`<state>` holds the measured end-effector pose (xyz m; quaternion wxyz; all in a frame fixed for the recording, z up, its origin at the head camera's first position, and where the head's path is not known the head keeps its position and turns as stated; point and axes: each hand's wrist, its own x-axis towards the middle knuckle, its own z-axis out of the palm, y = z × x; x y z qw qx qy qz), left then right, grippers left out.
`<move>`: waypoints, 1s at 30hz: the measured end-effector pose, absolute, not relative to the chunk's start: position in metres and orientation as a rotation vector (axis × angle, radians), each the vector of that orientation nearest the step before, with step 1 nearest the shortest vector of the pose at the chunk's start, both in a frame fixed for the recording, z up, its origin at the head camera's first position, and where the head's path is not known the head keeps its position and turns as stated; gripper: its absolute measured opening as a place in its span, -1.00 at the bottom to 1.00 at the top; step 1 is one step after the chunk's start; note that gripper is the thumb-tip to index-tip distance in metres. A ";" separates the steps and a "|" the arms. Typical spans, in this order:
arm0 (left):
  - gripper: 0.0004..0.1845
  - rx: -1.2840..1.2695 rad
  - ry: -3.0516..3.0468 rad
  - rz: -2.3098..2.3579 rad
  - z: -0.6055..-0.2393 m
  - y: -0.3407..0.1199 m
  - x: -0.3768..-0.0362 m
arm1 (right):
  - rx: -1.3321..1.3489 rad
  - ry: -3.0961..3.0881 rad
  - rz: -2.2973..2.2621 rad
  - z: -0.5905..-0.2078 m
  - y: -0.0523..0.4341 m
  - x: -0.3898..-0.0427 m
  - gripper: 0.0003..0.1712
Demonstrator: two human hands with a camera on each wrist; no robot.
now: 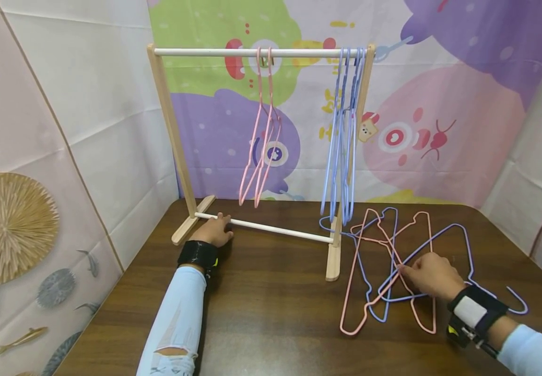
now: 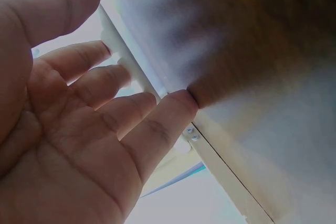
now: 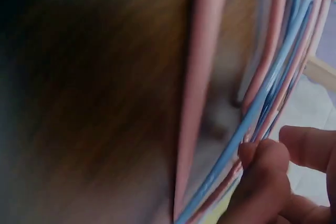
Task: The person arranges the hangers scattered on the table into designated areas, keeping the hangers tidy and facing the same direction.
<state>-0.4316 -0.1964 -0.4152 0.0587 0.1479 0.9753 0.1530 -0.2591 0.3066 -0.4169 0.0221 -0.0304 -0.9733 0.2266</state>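
A wooden rack point(image 1: 172, 125) is stood on the dark worktop point(image 1: 271, 324), toward its back edge. Two pink hangers point(image 1: 262, 130) are hung near the middle of the top rail point(image 1: 205, 52); a bunch of blue hangers point(image 1: 343, 136) is hung at the rail's right end, against the right post.

The left hand point(image 1: 214, 230) is laid on the rack's lower bar point(image 1: 280, 230), near its left end. In the left wrist view the fingers point(image 2: 131, 77) are seen nearly straight and relaxed, tips touching the bar; nothing is gripped.

A loose tangle of hangers point(image 1: 393, 261), pink and blue mixed, is lain flat on the worktop to the right of the rack, just beside its right foot point(image 1: 333, 261). One blue hook point(image 1: 517, 303) is seen lying off the tangle's right side, past the right wrist.

The right hand point(image 1: 433, 274) is set on the tangle's right part. In the right wrist view the fingertips point(image 3: 262, 156) are seen pinched onto the wires where blue and pink strands cross; which single hanger is gripped cannot be told, the view being blurred.

A light blue sleeve point(image 1: 177, 318), torn near the elbow, is worn on the left arm; a black wrist strap point(image 1: 198, 255) is worn on each arm. Printed cloth backdrops point(image 1: 440, 104) are hung behind and beside the worktop.
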 end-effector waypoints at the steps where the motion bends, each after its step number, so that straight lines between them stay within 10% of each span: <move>1: -0.33 0.450 2.955 0.463 -0.415 -0.196 -0.432 | -0.117 -3.020 0.750 -0.418 0.307 -0.260 -0.35; 30: -0.33 0.454 2.963 0.464 -0.415 -0.196 -0.432 | -0.562 -2.727 1.819 -0.411 0.300 -0.264 -0.61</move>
